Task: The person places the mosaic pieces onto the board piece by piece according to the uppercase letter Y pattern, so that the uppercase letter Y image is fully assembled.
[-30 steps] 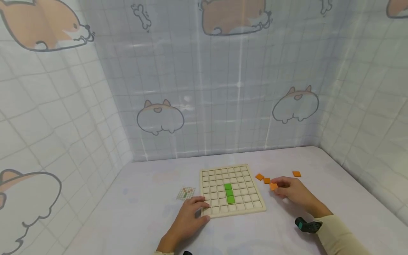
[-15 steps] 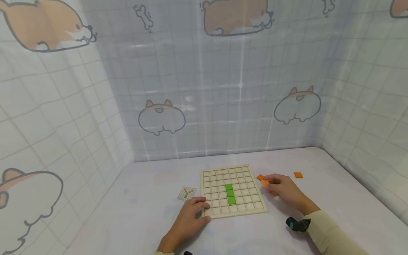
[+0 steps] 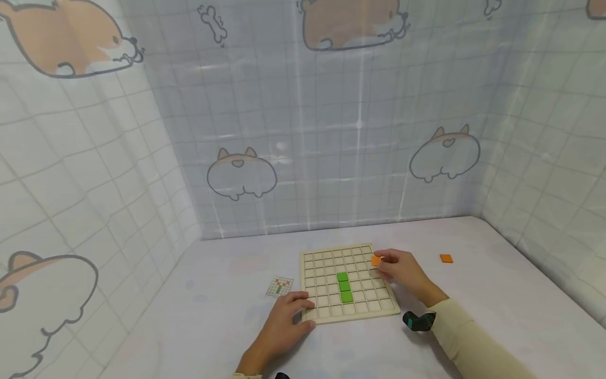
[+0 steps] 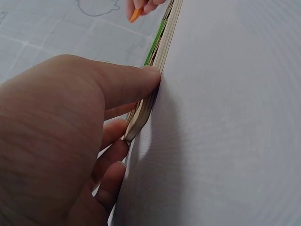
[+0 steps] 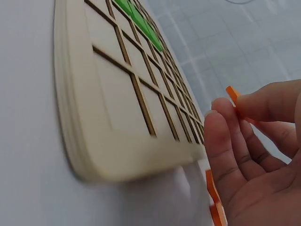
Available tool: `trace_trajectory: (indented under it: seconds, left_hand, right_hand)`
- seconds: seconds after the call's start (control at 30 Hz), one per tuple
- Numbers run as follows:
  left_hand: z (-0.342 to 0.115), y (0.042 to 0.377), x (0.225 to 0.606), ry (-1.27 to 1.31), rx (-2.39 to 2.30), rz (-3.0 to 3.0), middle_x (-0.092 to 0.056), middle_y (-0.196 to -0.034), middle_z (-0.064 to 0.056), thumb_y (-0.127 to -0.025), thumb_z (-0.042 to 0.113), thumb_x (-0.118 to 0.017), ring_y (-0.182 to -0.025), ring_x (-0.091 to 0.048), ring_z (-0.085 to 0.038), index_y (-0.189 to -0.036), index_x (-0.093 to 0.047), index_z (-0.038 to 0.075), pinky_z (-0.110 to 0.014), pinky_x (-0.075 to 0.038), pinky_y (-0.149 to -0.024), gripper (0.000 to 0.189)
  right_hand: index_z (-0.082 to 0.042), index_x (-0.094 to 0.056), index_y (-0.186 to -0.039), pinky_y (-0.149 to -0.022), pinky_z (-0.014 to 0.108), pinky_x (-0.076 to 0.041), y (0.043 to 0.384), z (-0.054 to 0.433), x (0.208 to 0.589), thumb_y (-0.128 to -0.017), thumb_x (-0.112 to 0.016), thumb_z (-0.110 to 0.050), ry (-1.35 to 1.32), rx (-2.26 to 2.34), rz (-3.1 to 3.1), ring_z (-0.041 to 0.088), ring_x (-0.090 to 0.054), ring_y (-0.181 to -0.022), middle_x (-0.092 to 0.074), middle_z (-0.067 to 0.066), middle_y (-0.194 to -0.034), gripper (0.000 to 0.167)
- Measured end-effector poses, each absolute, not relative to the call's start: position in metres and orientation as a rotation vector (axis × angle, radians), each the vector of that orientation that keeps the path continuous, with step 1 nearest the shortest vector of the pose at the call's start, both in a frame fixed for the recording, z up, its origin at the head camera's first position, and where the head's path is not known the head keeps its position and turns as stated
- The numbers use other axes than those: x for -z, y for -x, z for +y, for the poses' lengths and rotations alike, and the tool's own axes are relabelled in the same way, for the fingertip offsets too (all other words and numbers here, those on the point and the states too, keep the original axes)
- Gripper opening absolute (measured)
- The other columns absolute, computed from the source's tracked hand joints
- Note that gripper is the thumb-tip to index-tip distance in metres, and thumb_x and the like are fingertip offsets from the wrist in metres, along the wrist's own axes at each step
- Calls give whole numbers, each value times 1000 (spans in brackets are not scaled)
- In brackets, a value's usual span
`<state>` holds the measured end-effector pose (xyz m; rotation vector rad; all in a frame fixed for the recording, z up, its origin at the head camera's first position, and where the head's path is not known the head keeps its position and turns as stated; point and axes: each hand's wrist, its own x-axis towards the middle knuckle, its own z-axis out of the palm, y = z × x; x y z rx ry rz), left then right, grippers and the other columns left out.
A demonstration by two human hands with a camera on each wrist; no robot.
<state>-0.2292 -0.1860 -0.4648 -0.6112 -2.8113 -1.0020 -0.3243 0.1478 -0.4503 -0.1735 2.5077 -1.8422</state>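
A pale wooden grid board (image 3: pixel 351 317) lies on the table, with a column of green square tiles (image 3: pixel 344 287) in its cells. At its near left corner my left hand (image 3: pixel 282 322) holds the board, thumb against the front edge and fingers at the left side. My right hand (image 3: pixel 404 271) pinches an orange square tile (image 3: pixel 376 260) between thumb and fingers. It holds the tile over the board's right side. In the right wrist view, the pinched orange tile (image 5: pixel 232 94) is seen edge-on, and other orange tiles (image 5: pixel 217 213) show partly hidden behind the hand.
A small pattern card (image 3: pixel 279 286) lies left of the board. Farther right on the table rests a single orange tile (image 3: pixel 446 258). Printed cloth walls (image 3: pixel 303 195) rise at the back and both sides.
My right hand has carried the orange tile leftward from beside the other orange tiles to over the board's right edge. My left hand stays at the corner.
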Motion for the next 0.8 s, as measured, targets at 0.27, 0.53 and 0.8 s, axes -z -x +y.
trace_trajectory:
  seconds: [0.27, 0.53, 0.8]
  left_hand:
    - [-186, 230, 468, 611, 1005, -2813, -57, -136, 0, -86, 31, -76, -126, -48, -28, -111, -73, 21, -55, -38, -104, 27]
    - [-185, 232, 469, 595, 1001, -2819, -57, -136, 0, -85, 30, -76, -127, -47, -27, -112, -73, 21, -54, -38, -105, 28]
    - [-185, 232, 469, 601, 1000, -2811, -57, -135, 0, -85, 29, -77, -125, -48, -28, -111, -73, 21, -54, -39, -104, 28]
  right_hand:
    - [3, -61, -130, -72, 31, -58, 328, 135, 454, -93, -61, -2, 239, 1866, 2502, 21, -66, -83, -66, 13, -100, 37]
    - [3, -64, -127, -70, 31, -57, 333, 126, 455, -91, -62, 0, 240, 1877, 2530, 22, -64, -82, -66, 16, -109, 37]
    - [0, -68, -124, -69, 29, -53, 336, 119, 457, -91, -64, -1, 290, 1779, 2635, 21, -60, -84, -67, 11, -108, 34]
